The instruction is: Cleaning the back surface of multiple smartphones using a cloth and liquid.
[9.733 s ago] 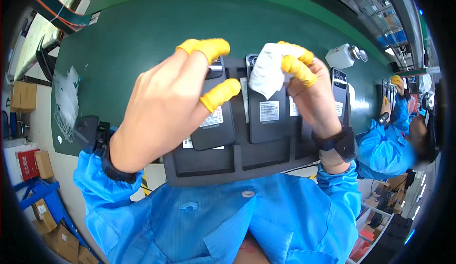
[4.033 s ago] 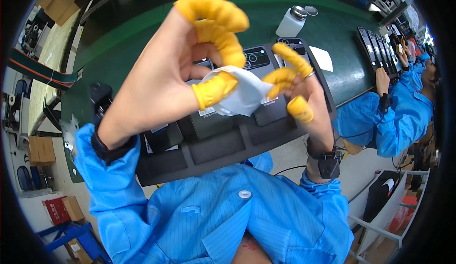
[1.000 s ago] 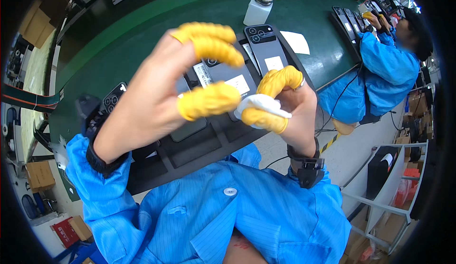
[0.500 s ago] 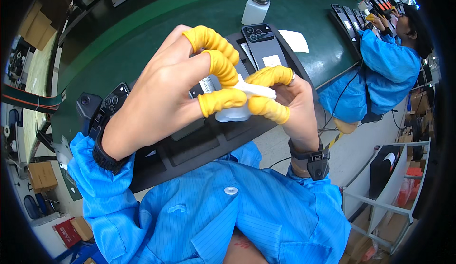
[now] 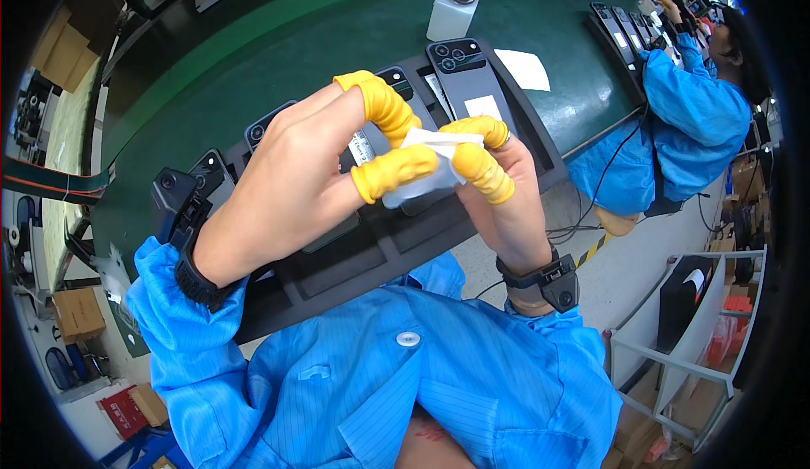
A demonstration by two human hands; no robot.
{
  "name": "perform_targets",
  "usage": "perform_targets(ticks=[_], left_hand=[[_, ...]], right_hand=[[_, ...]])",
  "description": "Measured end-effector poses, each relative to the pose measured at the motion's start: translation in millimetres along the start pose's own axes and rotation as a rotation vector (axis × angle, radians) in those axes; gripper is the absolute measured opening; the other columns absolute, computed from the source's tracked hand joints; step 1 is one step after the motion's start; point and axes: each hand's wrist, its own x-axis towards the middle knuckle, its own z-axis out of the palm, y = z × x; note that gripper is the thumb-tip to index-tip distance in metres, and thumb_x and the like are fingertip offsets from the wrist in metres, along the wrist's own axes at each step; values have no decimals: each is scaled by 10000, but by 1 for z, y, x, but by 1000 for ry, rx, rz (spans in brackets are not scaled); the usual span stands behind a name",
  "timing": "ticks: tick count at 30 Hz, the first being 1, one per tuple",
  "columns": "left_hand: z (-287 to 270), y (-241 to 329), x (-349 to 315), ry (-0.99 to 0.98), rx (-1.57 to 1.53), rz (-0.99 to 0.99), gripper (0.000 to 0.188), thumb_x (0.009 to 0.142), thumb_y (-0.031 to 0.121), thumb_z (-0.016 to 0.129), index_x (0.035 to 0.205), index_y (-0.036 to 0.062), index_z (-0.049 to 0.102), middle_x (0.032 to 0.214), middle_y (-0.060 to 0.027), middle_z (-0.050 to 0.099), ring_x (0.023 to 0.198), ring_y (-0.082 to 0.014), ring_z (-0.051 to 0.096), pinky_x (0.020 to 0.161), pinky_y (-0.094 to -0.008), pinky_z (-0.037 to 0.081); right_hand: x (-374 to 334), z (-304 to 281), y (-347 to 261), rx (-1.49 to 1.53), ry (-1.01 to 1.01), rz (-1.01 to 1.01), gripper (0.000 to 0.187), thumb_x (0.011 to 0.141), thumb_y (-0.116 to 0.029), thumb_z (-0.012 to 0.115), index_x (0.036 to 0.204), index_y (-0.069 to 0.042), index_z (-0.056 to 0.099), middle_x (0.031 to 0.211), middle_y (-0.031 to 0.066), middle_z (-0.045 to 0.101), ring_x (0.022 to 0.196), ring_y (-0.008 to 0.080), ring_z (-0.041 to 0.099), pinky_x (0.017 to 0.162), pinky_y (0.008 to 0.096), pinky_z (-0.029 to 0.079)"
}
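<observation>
Both hands are raised over a black tray [image 5: 346,268], pinching a folded white wiping cloth [image 5: 424,185] between them. My left hand [image 5: 295,153], in yellow finger cots, grips the cloth's left side between thumb and fingers. From the other side, my right hand [image 5: 516,195] pinches its right end, also with yellow cots on thumb and finger. The cloth's lower part hangs loose. Under the hands, several grey phones lie face down in the tray; the rightmost phone [image 5: 469,83] shows its camera bump and a white label. My left hand and the cloth partly hide the others.
Beyond the tray, a white pump bottle [image 5: 451,15] with a metal top stands on the green table [image 5: 337,26]. A white paper sheet [image 5: 523,70] lies right of the phones. At the right, a co-worker in a blue smock [image 5: 688,123] sits by another row of phones [image 5: 623,35].
My fingers have shifted on the cloth, which is now drawn upright and hangs lower. My right hand has turned and moved slightly left. Both hands keep hold of it.
</observation>
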Motion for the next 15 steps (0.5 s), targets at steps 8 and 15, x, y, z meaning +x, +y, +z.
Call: perform_targets(ticks=[8, 15], left_hand=[[30, 14, -14, -395, 107, -201, 454, 804, 374, 721, 1036, 23, 548, 937, -177, 610, 879, -340, 619, 740, -370, 500], [41, -1, 11, -140, -189, -259, 447, 843, 211, 711, 1172, 5, 490, 1087, -112, 583, 994, -224, 595, 873, -341, 467]], right_hand=[[4, -22, -13, 12, 190, -13, 237, 869, -93, 680, 1072, 24, 643, 1017, 79, 668, 915, 133, 633, 852, 286, 506], [-7, -22, -21, -290, 146, -121, 250, 845, -89, 710, 1059, 27, 652, 1013, 80, 669, 924, 137, 629, 861, 290, 496]])
